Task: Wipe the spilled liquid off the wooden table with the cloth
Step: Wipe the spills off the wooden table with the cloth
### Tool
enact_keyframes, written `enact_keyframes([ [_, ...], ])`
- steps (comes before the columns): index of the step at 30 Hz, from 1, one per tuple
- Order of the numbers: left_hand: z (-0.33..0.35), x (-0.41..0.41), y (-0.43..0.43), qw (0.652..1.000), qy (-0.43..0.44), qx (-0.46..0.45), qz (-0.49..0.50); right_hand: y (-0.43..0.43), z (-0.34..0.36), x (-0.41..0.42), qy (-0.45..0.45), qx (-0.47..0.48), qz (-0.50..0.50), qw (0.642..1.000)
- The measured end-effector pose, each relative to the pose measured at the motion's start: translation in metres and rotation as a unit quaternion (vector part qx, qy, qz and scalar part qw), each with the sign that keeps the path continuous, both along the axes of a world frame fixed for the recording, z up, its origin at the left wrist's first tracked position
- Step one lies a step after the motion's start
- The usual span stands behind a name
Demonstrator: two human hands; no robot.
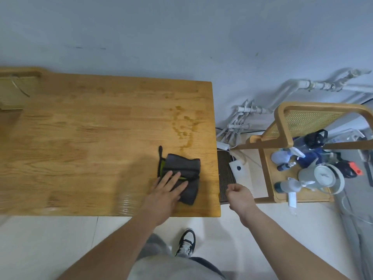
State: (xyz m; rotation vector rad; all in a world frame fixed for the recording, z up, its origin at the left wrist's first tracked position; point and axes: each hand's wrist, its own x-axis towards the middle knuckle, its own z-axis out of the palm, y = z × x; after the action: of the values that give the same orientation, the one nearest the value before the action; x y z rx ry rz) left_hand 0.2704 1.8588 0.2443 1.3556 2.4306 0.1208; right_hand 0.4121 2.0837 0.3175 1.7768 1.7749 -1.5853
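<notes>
**Fingers (pixel 175 177) flat on the cloth, spill not yet reached**

Fingers of my left hand (pixel 166 191) lie straight and slightly spread across the near half of the folded dark grey cloth (pixel 186 168), pressing it onto the wooden table (pixel 80 138) in the lower middle of the frame. A strip of green lining shows at the fold, and a dark loop sticks out at the cloth's upper left corner.

The spilled liquid (pixel 184 126) sits just above the cloth in the picture, near the table's right edge. It is a loose trail of darker blotches and streaks, apart from the cloth and, as far as I can judge, untouched.

To do this step well, I would keep the palm low and the fingers wide, so that pressure spreads over the whole pad. I would push up the frame through the trail in one steady pass rather than dab at it. The blotches run close to the right edge, so I would sweep inward, toward the left, to avoid driving liquid over the side. The folds look loose and may bunch if I press only with the fingertips.

My right hand (pixel 239 196) hovers off the table's right edge, fingers loosely curled on nothing. Further right, a rattan-backed chair (pixel 282 122) carries spray bottles (pixel 290 184).
</notes>
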Motion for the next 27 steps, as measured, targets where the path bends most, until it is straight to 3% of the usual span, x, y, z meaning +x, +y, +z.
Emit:
enact_keyframes([
  [3, 0.002, -0.004, -0.025, 0.989, -0.005, -0.011, 0.149, -0.006, -0.005, -0.013, 0.021, 0.002, 0.056, 0.998],
  [6, 0.008, 0.026, 0.007, 0.973, -0.052, -0.023, 0.223, -0.015, 0.007, -0.02, 0.049, 0.021, 0.104, 0.993],
  [12, 0.026, 0.045, 0.07, 0.988, -0.148, -0.038, 0.03, -0.013, 0.016, -0.02, 0.045, 0.124, 0.227, 0.965],
  [14, 0.041, 0.021, 0.068, 0.97, -0.23, 0.034, 0.065, -0.018, 0.011, -0.025, 0.067, 0.2, 0.295, 0.932],
  [16, 0.056, -0.011, 0.055, 0.947, -0.277, 0.087, 0.136, -0.03, 0.005, -0.038, 0.096, 0.214, 0.375, 0.897],
  [19, 0.064, -0.07, 0.028, 0.967, -0.192, 0.048, 0.163, -0.05, -0.015, -0.065, 0.018, 0.174, 0.479, 0.86],
  [21, 0.066, -0.111, 0.016, 0.971, -0.176, -0.012, 0.16, -0.058, -0.026, -0.084, -0.04, 0.198, 0.524, 0.827],
  [24, 0.064, -0.166, 0.018, 0.978, -0.119, -0.135, 0.101, -0.052, -0.033, -0.109, -0.074, 0.209, 0.541, 0.811],
  [27, 0.052, -0.207, 0.034, 0.977, -0.064, -0.19, 0.072, -0.033, -0.037, -0.139, -0.1, 0.21, 0.563, 0.793],
])
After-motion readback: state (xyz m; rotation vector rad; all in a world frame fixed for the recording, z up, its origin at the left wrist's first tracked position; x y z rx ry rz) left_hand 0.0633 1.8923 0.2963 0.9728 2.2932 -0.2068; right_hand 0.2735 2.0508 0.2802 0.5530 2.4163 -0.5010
